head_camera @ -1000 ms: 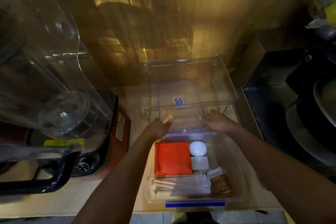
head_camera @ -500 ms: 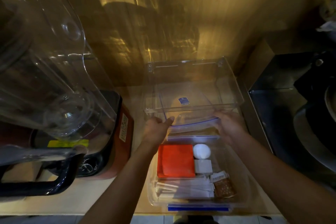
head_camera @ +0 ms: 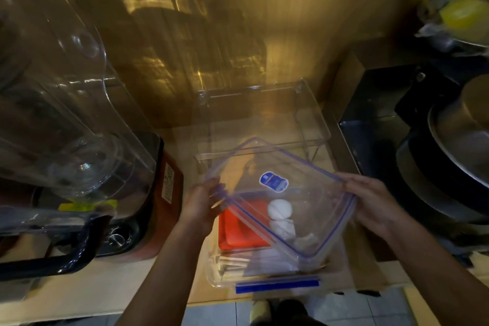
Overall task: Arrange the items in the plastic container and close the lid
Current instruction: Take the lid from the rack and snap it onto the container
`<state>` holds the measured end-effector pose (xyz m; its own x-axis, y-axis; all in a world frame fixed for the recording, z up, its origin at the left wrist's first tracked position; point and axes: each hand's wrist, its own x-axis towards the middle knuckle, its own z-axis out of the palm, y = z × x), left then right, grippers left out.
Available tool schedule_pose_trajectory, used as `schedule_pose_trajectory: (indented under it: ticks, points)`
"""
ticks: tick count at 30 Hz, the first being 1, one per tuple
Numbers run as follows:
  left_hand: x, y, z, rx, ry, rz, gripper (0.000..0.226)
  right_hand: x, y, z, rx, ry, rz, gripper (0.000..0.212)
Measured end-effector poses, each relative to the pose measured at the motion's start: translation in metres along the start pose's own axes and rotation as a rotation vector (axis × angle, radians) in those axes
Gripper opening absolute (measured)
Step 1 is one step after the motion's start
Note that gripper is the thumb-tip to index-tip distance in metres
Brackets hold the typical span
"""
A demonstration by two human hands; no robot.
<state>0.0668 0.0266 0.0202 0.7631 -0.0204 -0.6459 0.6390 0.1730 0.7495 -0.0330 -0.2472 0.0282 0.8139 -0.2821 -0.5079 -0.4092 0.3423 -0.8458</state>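
The tilted lid (head_camera: 285, 209) blurs the packets beneath; blender (head_camera: 53, 87) cut off left

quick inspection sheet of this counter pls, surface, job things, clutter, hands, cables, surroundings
surface: pale counter, dim light
job's things: open container near the front edge, holding a red packet, white ball and paper sachets; clear lid held tilted and skewed above it, not seated
clutter: empty clear bin behind the container
hands: left hand and right hand grip opposite lid edges
cables: nothing seen
surroundings: blender at left, dark pans at right, wall behind
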Motion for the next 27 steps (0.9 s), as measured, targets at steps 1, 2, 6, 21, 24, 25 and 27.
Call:
schedule_pose_trajectory:
  ticks: [1,2,6,21,24,25,27]
  points:
    - [0.0,0.0,-0.003,-0.008,0.015,-0.005,0.012,-0.004,0.0,-0.004,-0.008,-0.027,0.007,0.024]
    - [-0.001,-0.001,-0.006,-0.002,0.025,-0.01,0.01,-0.008,-0.001,-0.007,-0.015,-0.041,0.009,0.025]
    - [-0.019,-0.004,-0.026,0.215,-0.048,0.012,0.013,-0.013,0.005,-0.006,0.144,0.087,-0.034,0.028]
    - [-0.07,-0.071,-0.052,1.561,0.331,0.474,0.047,-0.004,0.039,0.019,-0.36,0.001,-0.057,0.071]
    - [-0.062,-0.084,-0.055,1.544,0.344,0.501,0.045,0.01,0.041,0.02,-0.449,-0.013,-0.074,0.071]
    - [-0.06,-0.087,-0.057,1.543,0.356,0.501,0.045,0.013,0.042,0.02,-0.451,-0.03,-0.072,0.071]
    - [-0.058,-0.09,-0.06,1.543,0.365,0.493,0.046,0.019,0.046,0.019,-0.462,-0.058,-0.072,0.071]
